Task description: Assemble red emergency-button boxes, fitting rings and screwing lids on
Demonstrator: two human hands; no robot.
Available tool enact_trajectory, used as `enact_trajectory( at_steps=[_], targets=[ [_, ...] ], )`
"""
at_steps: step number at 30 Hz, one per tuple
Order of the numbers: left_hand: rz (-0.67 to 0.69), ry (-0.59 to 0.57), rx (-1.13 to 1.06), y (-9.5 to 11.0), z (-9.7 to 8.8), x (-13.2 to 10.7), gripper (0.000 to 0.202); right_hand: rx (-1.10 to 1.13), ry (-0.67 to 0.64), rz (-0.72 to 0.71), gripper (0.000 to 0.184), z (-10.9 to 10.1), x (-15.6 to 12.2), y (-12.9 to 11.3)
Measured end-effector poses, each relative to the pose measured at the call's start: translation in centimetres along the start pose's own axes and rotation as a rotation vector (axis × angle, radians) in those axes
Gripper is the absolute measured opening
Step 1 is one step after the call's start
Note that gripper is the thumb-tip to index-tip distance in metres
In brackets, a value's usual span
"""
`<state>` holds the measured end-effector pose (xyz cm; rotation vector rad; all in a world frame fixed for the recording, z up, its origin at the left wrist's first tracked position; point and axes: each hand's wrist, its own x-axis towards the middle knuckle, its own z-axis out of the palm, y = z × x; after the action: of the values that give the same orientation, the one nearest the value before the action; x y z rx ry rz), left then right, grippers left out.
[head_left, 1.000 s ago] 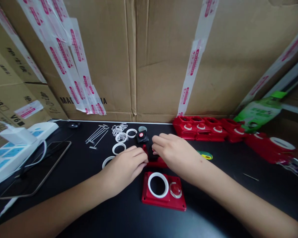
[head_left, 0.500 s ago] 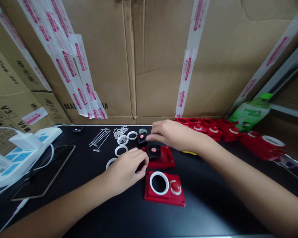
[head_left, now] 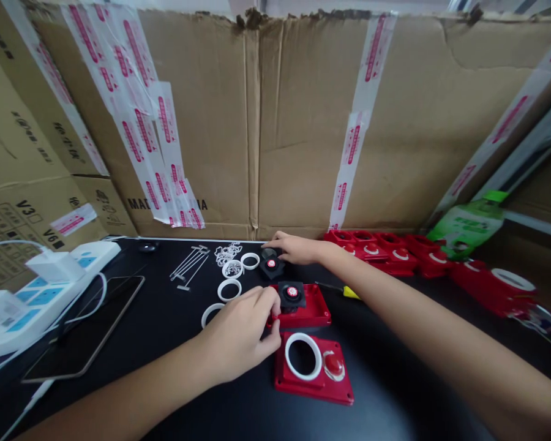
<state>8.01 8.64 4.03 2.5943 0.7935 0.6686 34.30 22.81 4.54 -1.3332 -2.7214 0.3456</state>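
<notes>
My left hand (head_left: 245,334) is closed, thumb and forefinger pinched on the left corner of a red plastic case (head_left: 314,306). A black square speaker-like part (head_left: 292,295) with a round red-and-white label rests on that case. Farther back, my right hand (head_left: 296,248) reaches over a similar black part (head_left: 272,266) with the same kind of label; its fingers look stretched out and apart. Close to those fingertips is a dark, see-through round piece (head_left: 269,252). Nearer to me lies a red cover (head_left: 312,386) bearing a white ring (head_left: 319,355) and a red dome (head_left: 333,365).
Several white rings (head_left: 229,290), a heap of white loops (head_left: 228,252) and T-shaped metal pieces (head_left: 190,263) lie left. A yellow-handled screwdriver (head_left: 350,293) sits under my right forearm. Several red units (head_left: 395,260) and a green bottle (head_left: 471,223) stand right; a phone (head_left: 87,324) and power strip (head_left: 92,257) left.
My right hand has moved back and left, from above the red case to the rear black part. My left fingers have come down to the case's corner. The view has tilted up slightly.
</notes>
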Motion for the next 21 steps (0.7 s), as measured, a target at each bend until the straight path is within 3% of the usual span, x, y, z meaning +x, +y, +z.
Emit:
enact_trajectory(
  at_steps=[6, 13, 21],
  targets=[
    [0.010, 0.034, -0.003, -0.1, 0.1, -0.1, 0.020, 0.004, -0.027, -0.015, 0.039, -0.1, 0.9, 0.5],
    [0.016, 0.156, -0.027, -0.3, 0.0, 0.5, 0.020, -0.009, -0.025, 0.030, 0.037, -0.2, 0.8, 0.4],
    [0.035, 0.183, -0.079, -1.4, 0.7, 0.8, 0.039, -0.046, 0.065, 0.124, 0.037, -0.3, 0.5, 0.6]
  ],
)
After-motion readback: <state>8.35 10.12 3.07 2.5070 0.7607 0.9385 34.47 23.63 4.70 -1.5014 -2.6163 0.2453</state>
